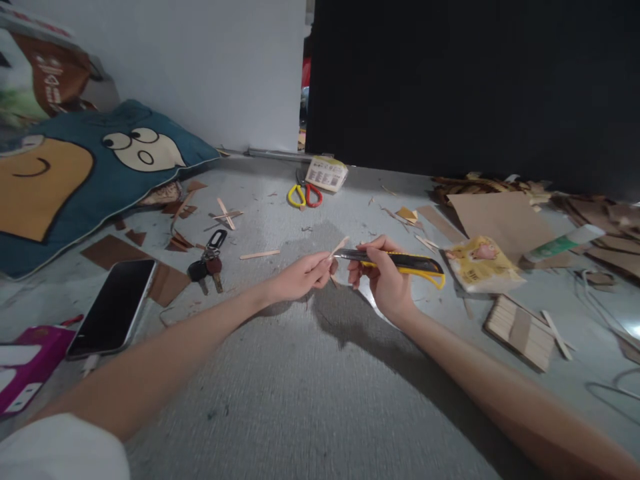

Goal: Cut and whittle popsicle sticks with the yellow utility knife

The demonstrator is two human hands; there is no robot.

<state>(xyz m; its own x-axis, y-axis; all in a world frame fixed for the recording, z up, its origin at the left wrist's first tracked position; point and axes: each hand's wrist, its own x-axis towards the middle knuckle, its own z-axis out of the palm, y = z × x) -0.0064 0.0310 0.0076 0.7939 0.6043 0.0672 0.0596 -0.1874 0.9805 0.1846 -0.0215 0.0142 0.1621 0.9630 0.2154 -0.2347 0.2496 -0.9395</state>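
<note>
My left hand (pixel 305 276) pinches a short wooden craft stick (pixel 340 247) between thumb and fingers, its free end pointing up and away. My right hand (pixel 387 277) is closed round a black and yellow utility knife (pixel 407 261). The blade end of the knife reaches left to the stick, close by my left fingertips; whether it touches the wood is hard to see. Another craft stick (pixel 260 255) lies flat on the table left of my hands. Farther off, a few crossed sticks (pixel 226 215) lie together.
Scissors (pixel 305 195) and a small packet (pixel 326 173) lie at the back. On the left are keys (pixel 206 267), a phone (pixel 114 307) and a cushion (pixel 100 173). A yellow packet (pixel 480 263), glue stick (pixel 565 243), cardboard (pixel 495 217) and bundled sticks (pixel 520 331) lie right.
</note>
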